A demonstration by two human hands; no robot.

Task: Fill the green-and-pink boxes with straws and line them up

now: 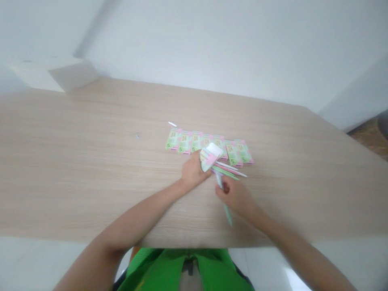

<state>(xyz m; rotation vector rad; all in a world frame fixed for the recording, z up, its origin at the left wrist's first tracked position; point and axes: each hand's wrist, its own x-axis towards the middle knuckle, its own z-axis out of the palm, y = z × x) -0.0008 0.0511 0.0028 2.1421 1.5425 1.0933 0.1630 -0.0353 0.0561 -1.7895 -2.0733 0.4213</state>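
A row of several small pink and green boxes (194, 142) lies on the wooden table (75, 161). My left hand (192, 173) is closed round one such box (211, 156), held tilted just in front of the row. My right hand (235, 196) is closed on a thin pale green stick-like item (228, 213), perhaps a pen, that points toward me. A few more thin pink, green and white sticks (230, 169) lie on the table between the hands and the row. The picture is blurred.
A white box-like object (57, 72) sits at the table's far left corner. Two small white scraps (172, 124) lie behind and left of the row. White walls stand behind the table; my green clothing (169, 270) shows below its near edge.
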